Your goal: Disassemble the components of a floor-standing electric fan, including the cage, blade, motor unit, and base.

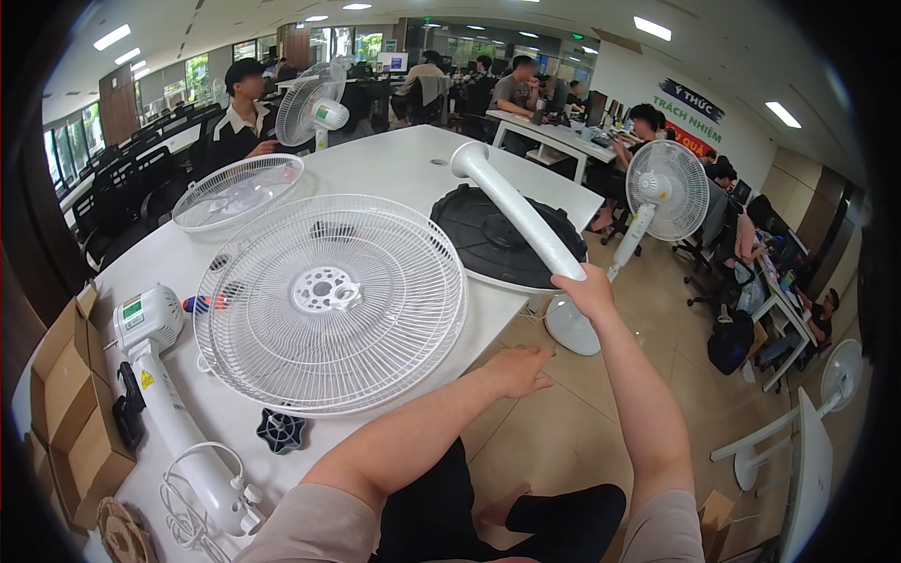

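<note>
My right hand [587, 289] grips the lower end of a white fan stand tube [514, 208], which slants up and away over a round black fan base [488, 242] lying at the white table's right edge. My left hand [521, 369] hovers open, fingers apart, just off the table edge beside a large white fan grille [328, 302] that lies flat. A white fan motor unit with its neck and coiled cord [164, 375] lies at the left. Near the front edge sits a small dark blue nut [282, 431].
A second white grille [236, 190] lies farther back on the table [394, 159]. An open cardboard box [70, 403] sits at the left edge. Assembled fans stand on the table's far end [314, 108] and on the floor [662, 192]. Several people sit at desks behind.
</note>
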Action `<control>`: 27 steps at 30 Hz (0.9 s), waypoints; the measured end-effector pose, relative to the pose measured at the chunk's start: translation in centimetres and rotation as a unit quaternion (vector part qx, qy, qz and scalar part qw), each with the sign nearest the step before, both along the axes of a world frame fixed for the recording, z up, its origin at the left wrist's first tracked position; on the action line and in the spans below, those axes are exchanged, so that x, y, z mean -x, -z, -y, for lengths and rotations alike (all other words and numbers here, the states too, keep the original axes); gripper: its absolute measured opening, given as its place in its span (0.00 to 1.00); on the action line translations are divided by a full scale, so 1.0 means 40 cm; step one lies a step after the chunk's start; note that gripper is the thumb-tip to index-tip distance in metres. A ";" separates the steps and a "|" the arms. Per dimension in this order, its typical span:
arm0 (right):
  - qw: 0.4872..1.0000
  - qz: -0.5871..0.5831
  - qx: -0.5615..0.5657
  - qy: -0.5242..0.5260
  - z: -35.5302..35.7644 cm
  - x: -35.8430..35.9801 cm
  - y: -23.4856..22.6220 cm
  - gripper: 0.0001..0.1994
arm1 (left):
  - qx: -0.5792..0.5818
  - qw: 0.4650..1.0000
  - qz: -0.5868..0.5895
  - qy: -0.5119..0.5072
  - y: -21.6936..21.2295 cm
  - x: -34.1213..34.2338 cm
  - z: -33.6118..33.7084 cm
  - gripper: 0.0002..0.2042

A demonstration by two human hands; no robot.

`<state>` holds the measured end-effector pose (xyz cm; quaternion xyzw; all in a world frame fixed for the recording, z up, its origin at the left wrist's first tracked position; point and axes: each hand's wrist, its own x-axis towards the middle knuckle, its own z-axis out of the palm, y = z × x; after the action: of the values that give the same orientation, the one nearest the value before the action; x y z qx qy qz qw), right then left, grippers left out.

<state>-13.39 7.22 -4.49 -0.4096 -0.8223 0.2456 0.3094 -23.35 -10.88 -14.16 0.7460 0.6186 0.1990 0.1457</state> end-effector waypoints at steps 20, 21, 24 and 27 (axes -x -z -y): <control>0.993 0.101 -0.056 0.040 -0.003 0.052 0.006 0.30 | 0.264 0.953 -0.146 0.009 0.038 -0.001 -0.019 0.35; 0.988 0.099 -0.107 0.040 0.008 0.062 0.014 0.29 | 0.262 0.954 -0.145 0.001 0.042 0.008 -0.018 0.35; 0.978 0.121 -0.163 0.037 0.006 0.048 0.014 0.28 | 0.254 0.956 -0.148 -0.001 0.044 0.002 -0.019 0.34; 0.979 0.152 -0.137 0.002 -0.002 0.031 -0.001 0.29 | 0.256 0.954 -0.154 0.001 0.040 -0.004 -0.020 0.33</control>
<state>-14.62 7.29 -4.43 -0.3973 -0.8849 0.0653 0.2342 -23.18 -10.08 -15.77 0.7060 0.6628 -0.0840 0.2351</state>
